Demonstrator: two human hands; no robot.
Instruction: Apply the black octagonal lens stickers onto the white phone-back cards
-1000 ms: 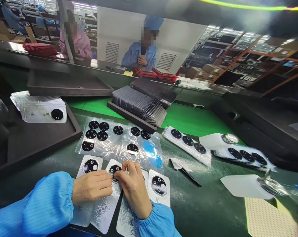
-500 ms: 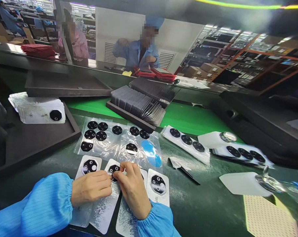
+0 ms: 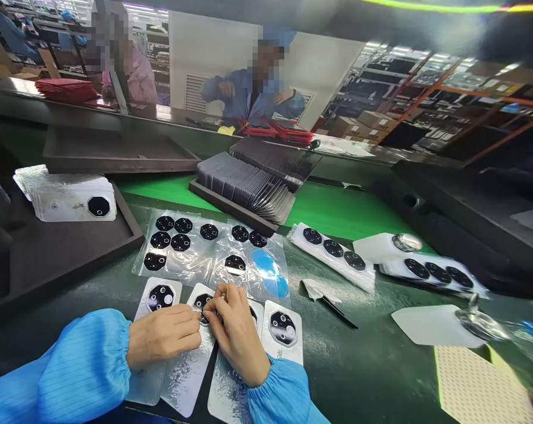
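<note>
Four silvery phone back panels lie side by side in front of me, each with a black octagonal camera plate at its top. My left hand (image 3: 165, 337) is closed, fingertips pinched at the lower edge of the octagonal plate (image 3: 201, 302) on the second panel (image 3: 187, 377). From the right, my right hand (image 3: 239, 335) pinches at that same plate and covers part of the third panel (image 3: 225, 393). Whatever is between the fingertips is too small to make out. The first panel (image 3: 145, 380) is partly under my left hand; the fourth panel (image 3: 285, 348) lies right of my right hand.
Plastic sheets (image 3: 195, 253) carry several black octagonal pieces behind the panels. Black tweezers (image 3: 341, 312), pump bottles (image 3: 425, 325) and packs of pieces (image 3: 332, 253) are to the right. A rack of dark panels (image 3: 244, 182) stands behind; a tray (image 3: 72, 247) is left. A co-worker (image 3: 252, 94) sits opposite.
My hands stay at the second panel's plate, with only a slight shift of the right fingers. Across the bench, the co-worker's arms have moved.
</note>
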